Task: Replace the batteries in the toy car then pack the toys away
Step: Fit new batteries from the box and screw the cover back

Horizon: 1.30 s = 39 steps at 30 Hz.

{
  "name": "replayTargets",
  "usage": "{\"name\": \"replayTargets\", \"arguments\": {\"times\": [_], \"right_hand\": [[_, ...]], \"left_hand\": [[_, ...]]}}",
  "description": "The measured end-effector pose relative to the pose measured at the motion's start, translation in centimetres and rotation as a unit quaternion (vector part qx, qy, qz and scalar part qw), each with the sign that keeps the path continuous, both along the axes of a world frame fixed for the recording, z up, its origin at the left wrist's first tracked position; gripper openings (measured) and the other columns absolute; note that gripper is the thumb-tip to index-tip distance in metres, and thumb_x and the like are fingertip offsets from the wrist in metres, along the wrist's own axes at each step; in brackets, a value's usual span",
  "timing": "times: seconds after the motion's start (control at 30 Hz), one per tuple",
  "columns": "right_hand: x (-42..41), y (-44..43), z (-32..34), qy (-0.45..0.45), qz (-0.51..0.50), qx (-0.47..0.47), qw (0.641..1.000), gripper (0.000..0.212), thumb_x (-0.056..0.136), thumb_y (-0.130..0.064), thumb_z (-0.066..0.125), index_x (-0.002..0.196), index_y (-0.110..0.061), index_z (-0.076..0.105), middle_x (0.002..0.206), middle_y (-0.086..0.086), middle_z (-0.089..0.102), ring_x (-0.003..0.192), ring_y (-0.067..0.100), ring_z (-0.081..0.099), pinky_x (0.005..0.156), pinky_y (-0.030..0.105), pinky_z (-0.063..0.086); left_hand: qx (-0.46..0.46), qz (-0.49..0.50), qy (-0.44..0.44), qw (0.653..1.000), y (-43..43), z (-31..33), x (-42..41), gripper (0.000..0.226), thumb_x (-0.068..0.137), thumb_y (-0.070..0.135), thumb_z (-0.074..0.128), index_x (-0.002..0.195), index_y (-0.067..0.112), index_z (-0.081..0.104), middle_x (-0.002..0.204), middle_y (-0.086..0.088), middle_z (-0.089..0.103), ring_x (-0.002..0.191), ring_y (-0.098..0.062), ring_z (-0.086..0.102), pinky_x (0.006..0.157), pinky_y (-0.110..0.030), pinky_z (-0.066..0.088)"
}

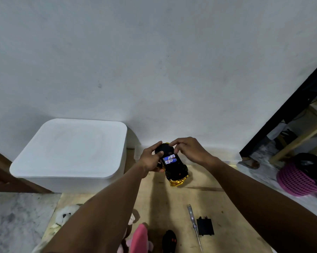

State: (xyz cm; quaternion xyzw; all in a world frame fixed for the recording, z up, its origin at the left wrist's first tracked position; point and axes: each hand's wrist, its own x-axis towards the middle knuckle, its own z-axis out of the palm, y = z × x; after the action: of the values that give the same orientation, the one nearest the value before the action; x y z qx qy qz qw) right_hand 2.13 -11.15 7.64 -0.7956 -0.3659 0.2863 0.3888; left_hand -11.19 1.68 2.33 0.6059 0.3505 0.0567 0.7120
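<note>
Left hand [150, 160] around upturned toy car [175, 170], right hand [189, 150] by 2 batteries [169, 159].

The toy car [176, 172] shows a matt black plastic underside and a glossy gold shell, with 2 batteries [169, 159] in shiny wrap. The desk [218, 201] is pale bare plywood; the storage box [70, 148] is matt white plastic.
</note>
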Motion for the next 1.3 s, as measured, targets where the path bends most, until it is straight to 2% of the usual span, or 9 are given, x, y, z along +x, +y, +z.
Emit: {"name": "replayTargets", "arguments": {"times": [0.07, 0.2, 0.27, 0.37, 0.57, 0.77, 1.0, 1.2, 1.3], "right_hand": [[0.5, -0.2, 0.4, 0.023, -0.013, -0.002, 1.0, 0.044, 0.09, 0.004, 0.042, 0.111, -0.021, 0.072, 0.1, 0.001, 0.073, 0.071, 0.002, 0.058, 0.06, 0.013, 0.043], [1.3, -0.9, -0.3, 0.063, -0.028, 0.026, 0.997, 0.056, 0.084, 0.007, 0.066, 0.127, -0.029, 0.063, 0.122, -0.004, 0.063, 0.087, 0.021, 0.07, 0.072, 0.034, 0.06], [1.3, -1.1, -0.6, 0.084, -0.054, 0.046, 0.994, 0.055, 0.075, 0.005, 0.078, 0.119, -0.026, 0.066, 0.112, 0.004, 0.067, 0.088, 0.027, 0.071, 0.079, 0.039, 0.061], [0.6, -1.3, -0.5, 0.126, -0.095, 0.083, 0.984, 0.042, 0.067, 0.004, 0.086, 0.104, -0.011, 0.072, 0.094, 0.014, 0.071, 0.086, 0.022, 0.071, 0.072, 0.029, 0.06], [-0.6, -1.0, -1.5, 0.13, -0.158, 0.103, 0.973, 0.029, 0.064, -0.01, 0.092, 0.087, -0.007, 0.075, 0.083, 0.011, 0.075, 0.077, 0.018, 0.072, 0.066, 0.029, 0.058], [-1.5, -0.5, -1.7, 0.042, -0.221, 0.075, 0.972, 0.029, 0.059, -0.021, 0.095, 0.074, -0.012, 0.072, 0.067, 0.002, 0.072, 0.055, 0.004, 0.063, 0.053, 0.015, 0.045], [-2.5, -0.3, -3.0, -0.087, -0.227, 0.041, 0.969, 0.026, 0.068, -0.039, 0.088, 0.065, -0.021, 0.07, 0.067, -0.007, 0.065, 0.061, 0.01, 0.059, 0.056, 0.025, 0.046], [-1.9, -0.5, -3.1, 0.037, -0.206, 0.023, 0.978, 0.013, 0.079, -0.017, 0.08, 0.076, -0.008, 0.071, 0.083, 0.005, 0.073, 0.084, 0.02, 0.071, 0.071, 0.031, 0.058], [-1.5, -0.4, -3.1, 0.101, -0.197, -0.003, 0.975, 0.013, 0.076, -0.011, 0.081, 0.075, -0.005, 0.069, 0.085, 0.009, 0.074, 0.085, 0.025, 0.071, 0.066, 0.031, 0.057]], "left_hand": [[-0.005, 0.006, -0.002, 1.0, 0.2, 0.1, -0.1, 0.048, 0.102, 0.014, 0.052, 0.145, 0.034, 0.047, 0.127, -0.016, 0.061, 0.071, -0.031, 0.068, 0.057, -0.035, 0.058], [-0.001, 0.019, 0.0, 1.0, 0.5, 0.1, 0.1, 0.048, 0.102, 0.014, 0.051, 0.146, 0.035, 0.046, 0.128, -0.016, 0.06, 0.071, -0.03, 0.068, 0.056, -0.035, 0.059], [-0.007, 0.032, 0.0, 0.999, 0.5, 0.1, 0.3, 0.048, 0.102, 0.014, 0.052, 0.145, 0.035, 0.047, 0.131, -0.016, 0.058, 0.07, -0.03, 0.068, 0.055, -0.035, 0.058], [-0.01, 0.047, -0.004, 0.999, 0.2, 0.3, 0.5, 0.048, 0.102, 0.014, 0.052, 0.145, 0.034, 0.048, 0.133, -0.016, 0.057, 0.065, -0.029, 0.066, 0.052, -0.033, 0.058], [-0.029, 0.063, -0.004, 0.998, -0.3, 0.5, 0.5, 0.048, 0.102, 0.012, 0.053, 0.145, 0.032, 0.049, 0.13, -0.019, 0.057, 0.061, -0.029, 0.066, 0.05, -0.033, 0.058], [-0.039, 0.079, -0.005, 0.996, -0.5, 0.8, 0.5, 0.047, 0.102, 0.013, 0.053, 0.144, 0.032, 0.048, 0.131, -0.019, 0.056, 0.068, -0.033, 0.069, 0.055, -0.036, 0.061], [-0.054, 0.11, -0.011, 0.992, -0.9, 1.2, 0.7, 0.048, 0.102, 0.013, 0.053, 0.146, 0.03, 0.046, 0.128, -0.019, 0.06, 0.078, -0.035, 0.07, 0.051, -0.033, 0.059], [-0.038, 0.115, -0.003, 0.993, -0.5, 1.0, 0.4, 0.05, 0.101, 0.013, 0.054, 0.145, 0.033, 0.046, 0.131, -0.016, 0.059, 0.074, -0.033, 0.071, 0.054, -0.035, 0.06], [-0.023, 0.109, -0.003, 0.994, -0.7, 1.0, 0.2, 0.049, 0.101, 0.012, 0.054, 0.145, 0.033, 0.048, 0.132, -0.016, 0.057, 0.071, -0.032, 0.07, 0.051, -0.033, 0.058]]}}
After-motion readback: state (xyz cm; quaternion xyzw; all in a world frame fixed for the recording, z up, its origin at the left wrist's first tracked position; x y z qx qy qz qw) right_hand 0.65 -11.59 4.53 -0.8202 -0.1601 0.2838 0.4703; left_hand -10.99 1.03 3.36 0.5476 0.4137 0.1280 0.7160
